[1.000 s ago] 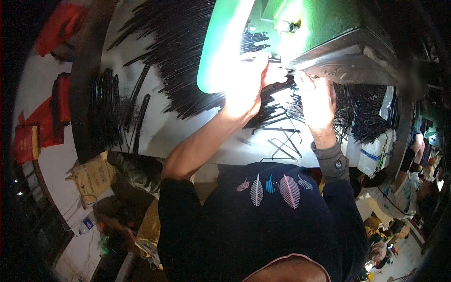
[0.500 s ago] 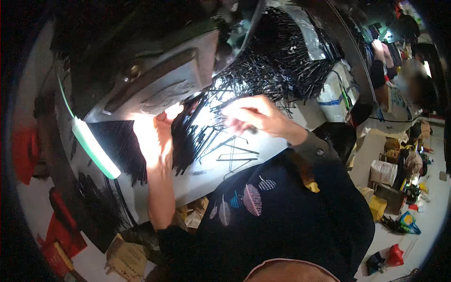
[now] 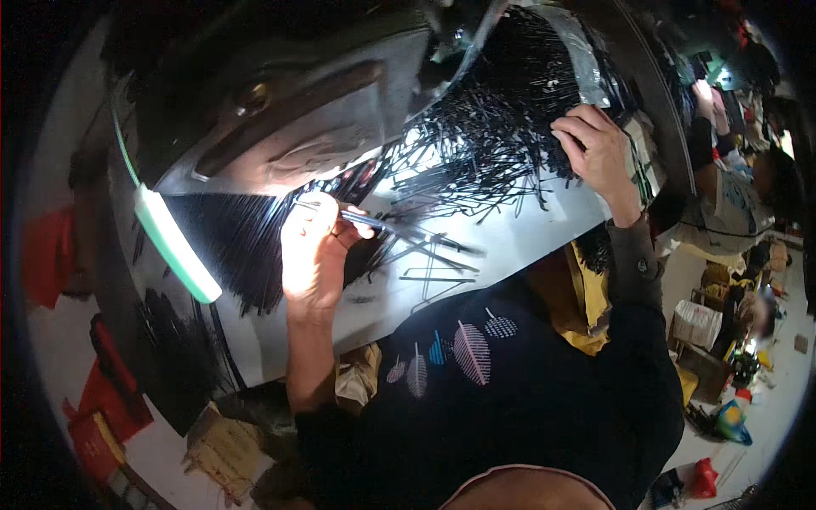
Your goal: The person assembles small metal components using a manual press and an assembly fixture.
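Observation:
My left hand [image 3: 316,255] is closed around a few thin dark strips [image 3: 367,219] that stick out to the right from its fingers, beneath the edge of a dark machine housing [image 3: 293,127]. On the right, my right hand [image 3: 595,161] hovers at the near right edge of a large heap of thin black strips [image 3: 501,127]. Its fingers are bent and apart from the thumb, with nothing visible between them. Another bunch of black strips [image 3: 242,246] lies left of my left hand. Loose strips [image 3: 438,274] cross each other on the white work surface [image 3: 382,310].
A lit white-green lamp [image 3: 177,246] hangs at the left. Silver tape [image 3: 586,64] crosses the heap's far side. A yellow bag [image 3: 585,306] is below the surface's right edge, a cardboard box [image 3: 225,450] at lower left. Another person works at far right.
My right hand has moved from beside my left hand rightward and away to the heap's edge. My left hand has shifted slightly right, and the strips in it now show.

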Demonstrator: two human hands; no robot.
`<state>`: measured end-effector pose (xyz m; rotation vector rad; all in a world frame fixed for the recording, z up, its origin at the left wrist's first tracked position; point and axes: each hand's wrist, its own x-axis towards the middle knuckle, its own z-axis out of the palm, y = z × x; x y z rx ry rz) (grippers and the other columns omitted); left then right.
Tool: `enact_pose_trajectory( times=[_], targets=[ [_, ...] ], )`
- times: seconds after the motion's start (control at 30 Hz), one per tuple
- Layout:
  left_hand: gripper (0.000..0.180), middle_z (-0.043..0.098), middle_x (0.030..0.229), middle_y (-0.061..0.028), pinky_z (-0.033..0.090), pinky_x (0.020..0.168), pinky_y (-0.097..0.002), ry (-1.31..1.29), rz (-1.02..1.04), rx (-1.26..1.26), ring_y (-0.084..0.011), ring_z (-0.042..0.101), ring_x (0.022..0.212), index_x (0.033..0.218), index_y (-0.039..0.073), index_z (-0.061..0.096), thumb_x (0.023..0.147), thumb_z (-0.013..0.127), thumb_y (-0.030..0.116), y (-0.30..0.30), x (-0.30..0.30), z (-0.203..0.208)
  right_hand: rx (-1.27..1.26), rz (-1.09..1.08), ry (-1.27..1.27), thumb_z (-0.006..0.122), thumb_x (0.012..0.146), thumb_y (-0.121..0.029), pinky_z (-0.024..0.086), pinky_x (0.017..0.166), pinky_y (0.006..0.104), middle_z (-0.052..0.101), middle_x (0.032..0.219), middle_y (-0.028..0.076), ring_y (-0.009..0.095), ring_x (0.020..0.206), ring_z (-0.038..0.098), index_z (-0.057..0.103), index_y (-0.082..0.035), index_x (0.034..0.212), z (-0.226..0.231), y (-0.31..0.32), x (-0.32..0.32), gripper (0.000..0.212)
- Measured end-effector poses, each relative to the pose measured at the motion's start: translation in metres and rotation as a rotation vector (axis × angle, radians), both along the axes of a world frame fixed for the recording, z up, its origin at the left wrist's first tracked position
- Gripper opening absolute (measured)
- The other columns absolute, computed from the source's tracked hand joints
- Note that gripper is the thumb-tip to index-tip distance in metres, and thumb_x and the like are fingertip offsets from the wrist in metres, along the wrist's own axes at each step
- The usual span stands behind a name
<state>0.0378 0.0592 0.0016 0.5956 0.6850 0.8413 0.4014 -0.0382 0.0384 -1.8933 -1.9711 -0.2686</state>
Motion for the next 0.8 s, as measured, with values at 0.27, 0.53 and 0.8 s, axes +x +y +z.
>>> enact_pose_trajectory(
  times=[0.27,0.53,0.8],
  targets=[
    [0.008,0.057,0.084,-0.0114,0.047,0.073,-0.0410,-0.255,0.074,-0.131,-0.0241,0.055,0.082,0.089,0.002,0.055,0.088,0.056,0.010,0.002,-0.028,0.001,0.179,0.197,-0.023,0.070,0.070,-0.006,0.048,0.075,0.0353,0.058,0.092,0.004,0.023,0.089,0.057,0.061,-0.009,0.083,-0.006,0.028,-0.031,0.015],
    [0.021,0.059,0.085,-0.0113,0.041,0.060,-0.0293,-0.197,0.079,-0.178,-0.0182,0.052,0.074,0.100,-0.002,0.057,0.080,0.063,0.003,0.001,0.013,-0.023,0.022,0.535,0.341,0.058,0.075,-0.003,0.054,0.059,0.0279,0.061,0.091,0.010,0.020,0.071,0.063,0.062,-0.002,0.096,-0.032,0.076,-0.166,0.021],
    [0.013,0.062,0.086,-0.0071,0.047,0.064,-0.0264,-0.127,0.152,-0.048,-0.0142,0.057,0.073,0.097,-0.001,0.061,0.085,0.061,0.005,-0.003,0.014,-0.020,-0.459,0.121,1.286,0.061,0.083,-0.003,0.048,0.055,0.0203,0.064,0.075,0.007,0.007,0.064,0.060,0.063,0.001,0.096,-0.031,0.076,-0.176,0.014]
  ],
)
